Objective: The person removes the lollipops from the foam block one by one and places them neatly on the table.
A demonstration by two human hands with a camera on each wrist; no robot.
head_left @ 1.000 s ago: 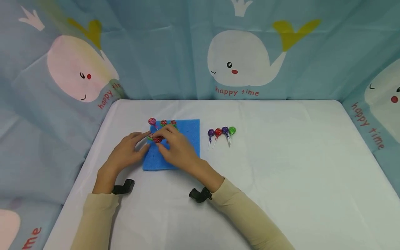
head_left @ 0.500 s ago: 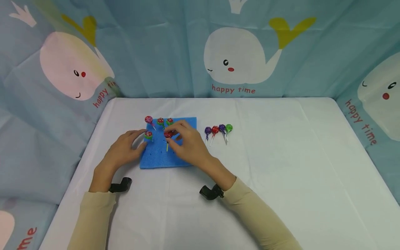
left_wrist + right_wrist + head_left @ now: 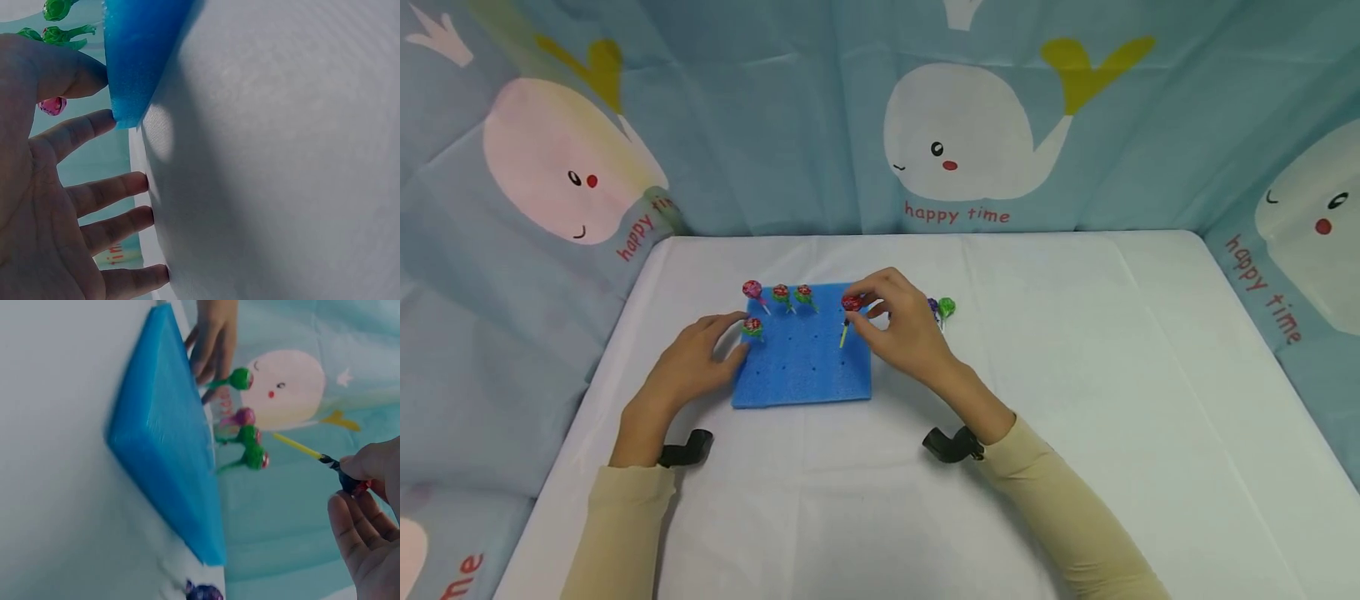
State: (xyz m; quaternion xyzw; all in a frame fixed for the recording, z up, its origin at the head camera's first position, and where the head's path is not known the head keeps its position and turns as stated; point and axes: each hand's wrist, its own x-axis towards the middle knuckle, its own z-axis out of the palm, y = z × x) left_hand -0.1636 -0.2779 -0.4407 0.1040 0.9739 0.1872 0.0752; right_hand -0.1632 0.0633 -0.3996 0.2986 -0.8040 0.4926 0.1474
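Note:
My right hand (image 3: 906,329) pinches a red lollipop (image 3: 851,303) by its wrapped head, over the right part of a blue foam block (image 3: 797,383). Its yellow stick (image 3: 297,445) points down at the block in the head view; a dark wrapper twist shows at the neck. My left hand (image 3: 692,358) is spread at the block's left edge, thumb and index fingertips right at its side. Planted in the foam are a pink lollipop (image 3: 752,289) at the back left corner, two green-and-red lollipops (image 3: 804,293) beside it, and another green-and-red lollipop (image 3: 752,327) nearer the left hand.
Small holes dot the foam's top. Right of the block, a green lollipop (image 3: 947,307) and a purple lollipop (image 3: 932,306) lie on the white table (image 3: 1075,375), others hidden behind my right hand. A whale-print curtain (image 3: 820,125) hangs behind the table.
The right hand has carried the red lollipop from the block's left side across to its right side, with its stick coming into sight. The left hand has stayed at the block's left edge.

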